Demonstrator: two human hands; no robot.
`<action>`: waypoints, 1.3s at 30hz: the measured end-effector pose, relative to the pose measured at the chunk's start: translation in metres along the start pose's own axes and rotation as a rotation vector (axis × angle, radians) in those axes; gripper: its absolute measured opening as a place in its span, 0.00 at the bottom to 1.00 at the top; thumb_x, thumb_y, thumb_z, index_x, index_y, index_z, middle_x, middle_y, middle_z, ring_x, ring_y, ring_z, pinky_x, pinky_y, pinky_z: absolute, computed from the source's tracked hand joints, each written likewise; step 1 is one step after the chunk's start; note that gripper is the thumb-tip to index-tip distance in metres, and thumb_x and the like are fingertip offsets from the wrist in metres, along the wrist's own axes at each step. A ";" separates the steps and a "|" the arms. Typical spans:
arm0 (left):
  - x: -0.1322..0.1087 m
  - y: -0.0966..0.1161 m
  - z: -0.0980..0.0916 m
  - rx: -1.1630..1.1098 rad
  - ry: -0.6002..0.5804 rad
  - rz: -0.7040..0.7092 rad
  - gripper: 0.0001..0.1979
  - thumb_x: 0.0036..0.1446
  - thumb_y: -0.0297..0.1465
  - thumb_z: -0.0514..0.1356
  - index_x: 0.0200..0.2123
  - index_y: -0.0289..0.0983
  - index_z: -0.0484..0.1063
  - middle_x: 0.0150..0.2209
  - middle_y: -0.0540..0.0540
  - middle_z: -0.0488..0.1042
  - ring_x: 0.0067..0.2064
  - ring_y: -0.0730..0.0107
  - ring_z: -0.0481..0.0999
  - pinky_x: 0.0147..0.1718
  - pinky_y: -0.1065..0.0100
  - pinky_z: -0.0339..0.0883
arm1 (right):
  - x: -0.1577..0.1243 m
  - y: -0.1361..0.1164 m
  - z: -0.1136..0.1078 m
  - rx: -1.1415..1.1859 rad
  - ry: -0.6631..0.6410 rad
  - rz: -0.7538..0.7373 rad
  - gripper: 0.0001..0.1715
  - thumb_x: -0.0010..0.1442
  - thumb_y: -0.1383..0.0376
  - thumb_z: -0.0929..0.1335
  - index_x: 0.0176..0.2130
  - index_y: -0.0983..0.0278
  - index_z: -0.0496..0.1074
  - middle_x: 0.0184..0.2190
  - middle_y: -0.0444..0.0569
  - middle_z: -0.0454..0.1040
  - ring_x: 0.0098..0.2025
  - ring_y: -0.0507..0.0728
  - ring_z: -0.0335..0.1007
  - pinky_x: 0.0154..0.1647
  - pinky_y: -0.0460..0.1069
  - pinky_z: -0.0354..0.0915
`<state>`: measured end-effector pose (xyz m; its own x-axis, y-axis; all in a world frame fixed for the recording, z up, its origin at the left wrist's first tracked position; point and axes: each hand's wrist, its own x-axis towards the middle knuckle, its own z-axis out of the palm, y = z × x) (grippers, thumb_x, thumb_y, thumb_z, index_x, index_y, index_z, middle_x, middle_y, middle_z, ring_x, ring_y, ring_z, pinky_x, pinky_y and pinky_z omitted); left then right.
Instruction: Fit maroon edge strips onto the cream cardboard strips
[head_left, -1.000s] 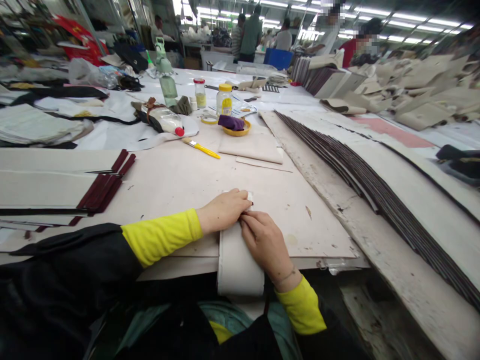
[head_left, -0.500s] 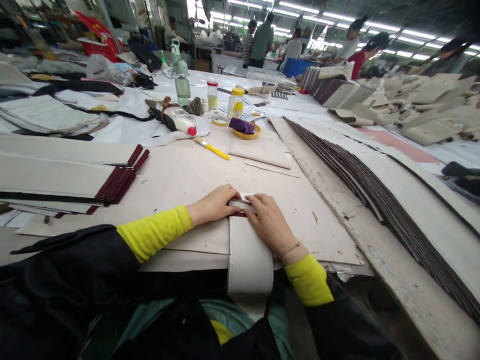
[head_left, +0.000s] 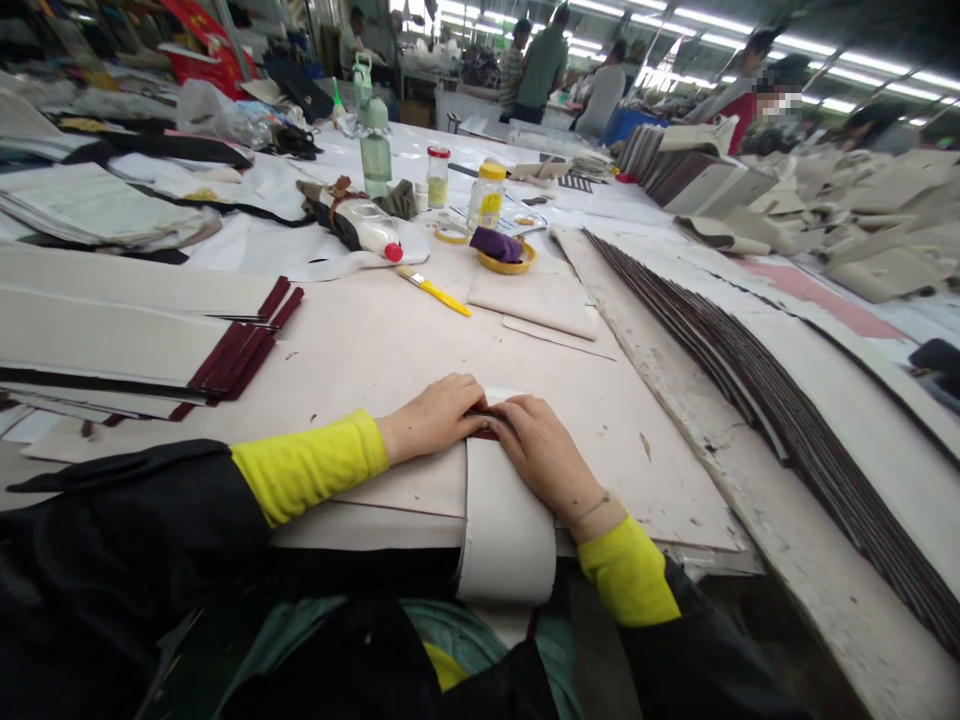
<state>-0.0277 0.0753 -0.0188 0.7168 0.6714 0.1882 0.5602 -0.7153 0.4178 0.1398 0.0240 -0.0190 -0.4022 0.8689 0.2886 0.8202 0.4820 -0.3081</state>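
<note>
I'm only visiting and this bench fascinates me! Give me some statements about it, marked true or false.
1. The left hand and right hand both touch the pale strip. True.
2. The strip lies wholly on the table. False: its near part curves down past the edge.
3. A purple cloth sits in the yellow dish. True.
4. The paintbrush is in the dish. False: it lies outside it.

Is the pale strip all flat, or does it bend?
It bends: the pale strip curves down over the table edge. I cannot tell if its dark red end is folded: the left hand and right hand partly cover it.
</note>
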 end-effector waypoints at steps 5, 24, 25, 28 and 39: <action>-0.007 0.003 0.001 0.205 -0.011 0.080 0.12 0.61 0.34 0.48 0.34 0.33 0.67 0.37 0.44 0.66 0.39 0.66 0.64 0.40 0.65 0.60 | -0.003 -0.008 -0.002 -0.094 -0.011 -0.015 0.12 0.61 0.66 0.59 0.40 0.64 0.68 0.34 0.52 0.68 0.39 0.59 0.62 0.43 0.56 0.63; 0.040 -0.005 -0.023 0.046 -0.165 -0.110 0.14 0.56 0.33 0.51 0.43 0.32 0.68 0.40 0.44 0.72 0.39 0.69 0.70 0.38 0.71 0.61 | -0.034 -0.001 0.002 -0.004 0.129 0.106 0.19 0.61 0.64 0.58 0.49 0.69 0.66 0.44 0.56 0.68 0.47 0.58 0.61 0.51 0.56 0.61; 0.050 -0.003 -0.022 0.072 -0.216 -0.138 0.15 0.55 0.35 0.52 0.42 0.33 0.68 0.38 0.44 0.72 0.37 0.68 0.70 0.35 0.71 0.60 | -0.034 -0.001 0.001 -0.006 0.124 0.106 0.19 0.61 0.64 0.58 0.49 0.70 0.66 0.44 0.56 0.68 0.47 0.58 0.61 0.51 0.55 0.61; 0.070 0.004 -0.023 0.137 -0.360 -0.214 0.19 0.51 0.43 0.54 0.37 0.34 0.70 0.34 0.46 0.73 0.32 0.68 0.69 0.28 0.72 0.58 | -0.034 -0.001 0.000 -0.009 0.119 0.103 0.19 0.61 0.65 0.58 0.49 0.70 0.66 0.44 0.57 0.68 0.47 0.59 0.61 0.51 0.56 0.61; 0.073 0.013 -0.010 0.080 -0.340 -0.079 0.15 0.47 0.29 0.57 0.41 0.35 0.70 0.40 0.47 0.72 0.41 0.69 0.69 0.38 0.74 0.60 | -0.034 -0.001 0.000 0.012 0.142 0.108 0.19 0.60 0.65 0.58 0.48 0.68 0.66 0.44 0.55 0.68 0.47 0.59 0.61 0.50 0.56 0.61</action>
<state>0.0281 0.1169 0.0097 0.7594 0.6322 -0.1537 0.6406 -0.6855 0.3460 0.1519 -0.0058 -0.0286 -0.2496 0.8915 0.3781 0.8505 0.3885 -0.3546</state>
